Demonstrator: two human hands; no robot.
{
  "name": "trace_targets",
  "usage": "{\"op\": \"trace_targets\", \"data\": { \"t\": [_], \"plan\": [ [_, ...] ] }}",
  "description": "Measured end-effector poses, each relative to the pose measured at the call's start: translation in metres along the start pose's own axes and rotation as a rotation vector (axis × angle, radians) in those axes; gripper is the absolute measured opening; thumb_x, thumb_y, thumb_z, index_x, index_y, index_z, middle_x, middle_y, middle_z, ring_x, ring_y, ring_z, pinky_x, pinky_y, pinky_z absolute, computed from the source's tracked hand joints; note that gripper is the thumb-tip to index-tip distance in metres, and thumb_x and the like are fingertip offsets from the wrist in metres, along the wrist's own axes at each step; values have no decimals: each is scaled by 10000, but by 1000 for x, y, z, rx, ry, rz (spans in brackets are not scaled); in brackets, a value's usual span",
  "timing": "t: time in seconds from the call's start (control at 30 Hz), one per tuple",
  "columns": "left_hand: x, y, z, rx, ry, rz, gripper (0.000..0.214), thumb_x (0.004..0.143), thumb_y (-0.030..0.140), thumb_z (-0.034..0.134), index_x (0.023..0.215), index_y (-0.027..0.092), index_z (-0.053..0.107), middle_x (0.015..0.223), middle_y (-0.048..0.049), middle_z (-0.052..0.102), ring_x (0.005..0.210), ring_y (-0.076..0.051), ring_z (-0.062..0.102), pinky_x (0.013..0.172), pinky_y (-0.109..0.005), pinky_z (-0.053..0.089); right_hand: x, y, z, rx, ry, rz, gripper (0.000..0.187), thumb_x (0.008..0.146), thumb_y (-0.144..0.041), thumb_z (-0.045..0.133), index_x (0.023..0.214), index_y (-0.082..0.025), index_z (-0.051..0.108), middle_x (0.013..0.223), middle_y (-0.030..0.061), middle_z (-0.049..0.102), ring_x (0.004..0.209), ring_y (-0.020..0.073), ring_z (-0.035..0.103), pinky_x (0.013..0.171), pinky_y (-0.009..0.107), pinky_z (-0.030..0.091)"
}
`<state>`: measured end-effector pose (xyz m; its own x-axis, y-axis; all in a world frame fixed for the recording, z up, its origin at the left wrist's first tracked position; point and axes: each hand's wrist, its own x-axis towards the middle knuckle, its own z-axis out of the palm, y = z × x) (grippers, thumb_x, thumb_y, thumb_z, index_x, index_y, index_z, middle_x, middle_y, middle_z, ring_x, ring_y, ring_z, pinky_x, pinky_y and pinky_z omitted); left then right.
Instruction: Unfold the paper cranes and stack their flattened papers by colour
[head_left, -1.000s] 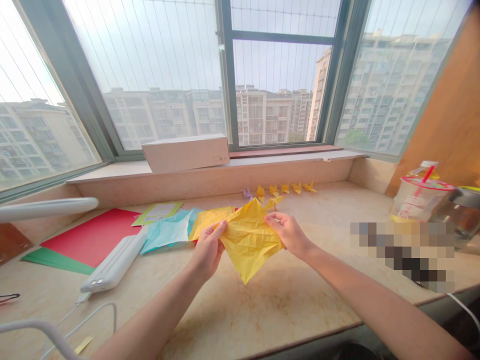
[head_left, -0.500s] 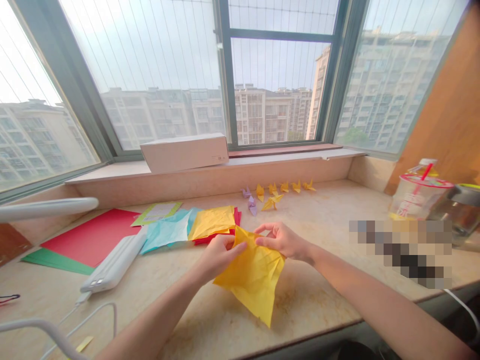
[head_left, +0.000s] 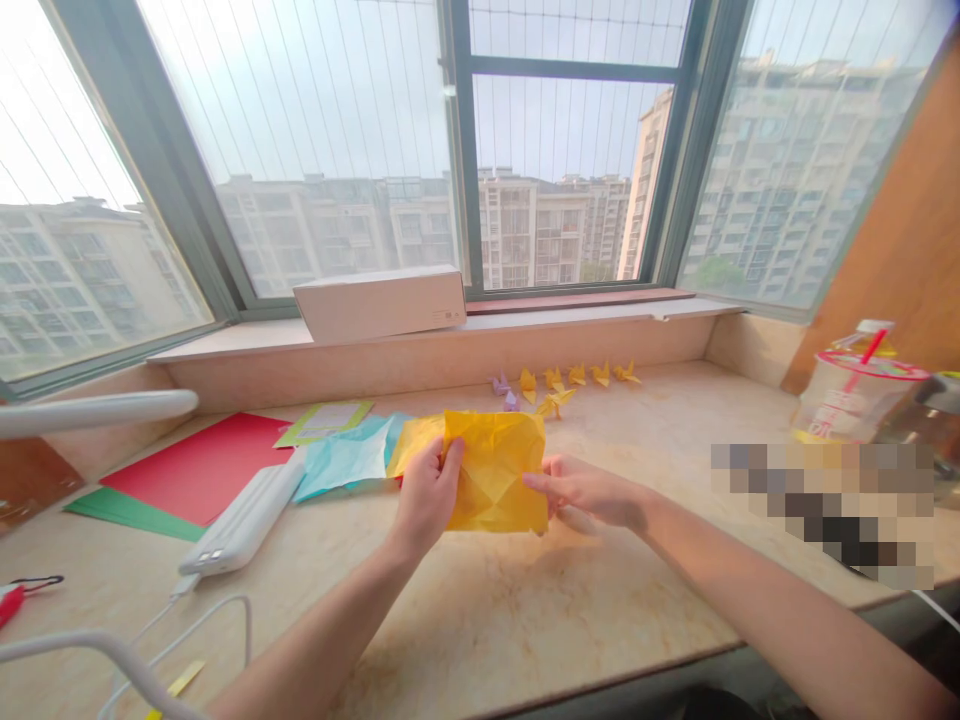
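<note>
A creased sheet of yellow paper (head_left: 499, 465) is held up squarely above the counter, facing me. My left hand (head_left: 430, 483) pinches its left edge, thumb in front and fingers behind. On the right edge, my right hand (head_left: 574, 488) grips the sheet between thumb and fingers. Behind my left hand lie crumpled yellow paper (head_left: 409, 440) and light-blue paper (head_left: 349, 460), partly covered by the held sheet. Several small yellow folded paper cranes (head_left: 577, 375) stand at the back, beside two purple ones (head_left: 501, 385).
At left are red paper (head_left: 202, 465), green paper (head_left: 135, 513) and a white power bank (head_left: 240, 515) with a cable. A white box (head_left: 382, 305) sits on the window ledge. A cup with a red straw (head_left: 855, 395) stands at right, near a blurred-out patch.
The yellow sheet has turned from hanging corner-down to an upright square. My left hand has moved up along its left side; my right hand has shifted lower on its right edge.
</note>
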<state>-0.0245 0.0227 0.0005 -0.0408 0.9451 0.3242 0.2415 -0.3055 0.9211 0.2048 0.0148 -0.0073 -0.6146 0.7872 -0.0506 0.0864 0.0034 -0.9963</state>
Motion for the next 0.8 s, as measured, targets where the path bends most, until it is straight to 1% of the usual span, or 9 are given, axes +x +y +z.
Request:
{"op": "trace_targets", "data": {
  "t": [0.07,0.17,0.3,0.4,0.5,0.57,0.63,0.7,0.8],
  "plan": [
    [0,0,1,-24,-2,1,339,847,500,561,753,183,634,680,-24,624,661,-181,568,558,-241,407,2,1,1,52,0,-21,521,821,-647,596,817,-136,698,817,84,719,659,160,649,635,272,518],
    [0,-3,3,-119,-57,-24,339,827,515,595,826,183,668,713,-35,656,675,-191,590,566,-246,429,9,5,-1,144,155,-82,528,830,-644,577,763,-132,691,727,76,701,604,164,637,552,271,528],
    [2,-6,4,-193,-92,-81,357,793,526,646,863,180,699,720,-40,680,651,-190,609,533,-240,428,15,8,0,131,315,-68,501,844,-599,560,668,-144,674,551,39,637,443,143,569,417,255,492],
    [4,-6,2,-238,-93,-102,363,773,527,673,882,182,710,723,-35,695,644,-186,629,532,-235,441,16,8,2,86,300,-109,486,832,-607,576,685,-157,686,560,29,636,440,130,545,415,248,482],
    [8,-5,-3,-315,-134,-121,371,753,520,701,908,183,706,753,-37,710,665,-191,653,565,-242,474,16,9,1,42,216,-194,450,821,-593,615,795,-153,708,630,21,648,473,111,529,445,238,468],
    [13,-4,-9,-354,-145,-123,385,742,521,714,918,179,698,776,-43,715,683,-197,661,590,-251,492,17,11,-2,10,224,-228,410,802,-556,662,888,-157,703,656,9,648,494,109,531,467,238,462],
    [19,-5,-18,-339,-90,-108,414,724,543,722,906,173,690,766,-42,709,673,-198,658,590,-254,493,18,15,-7,-46,315,-233,400,807,-531,664,954,-159,685,599,-17,616,473,111,529,481,248,460],
    [27,-6,-30,-256,19,-85,470,707,604,705,876,167,681,715,-35,692,634,-195,644,558,-251,479,18,19,-14,-164,435,-228,386,854,-508,604,994,-154,670,562,-29,593,448,117,530,481,254,456],
    [43,-9,-49,1,101,-11,570,746,701,590,861,148,669,667,-43,663,590,-187,613,522,-252,451,17,24,-24,-452,542,-250,337,897,-442,526,995,-160,681,576,-11,613,455,127,551,477,245,439]
  ]
}}
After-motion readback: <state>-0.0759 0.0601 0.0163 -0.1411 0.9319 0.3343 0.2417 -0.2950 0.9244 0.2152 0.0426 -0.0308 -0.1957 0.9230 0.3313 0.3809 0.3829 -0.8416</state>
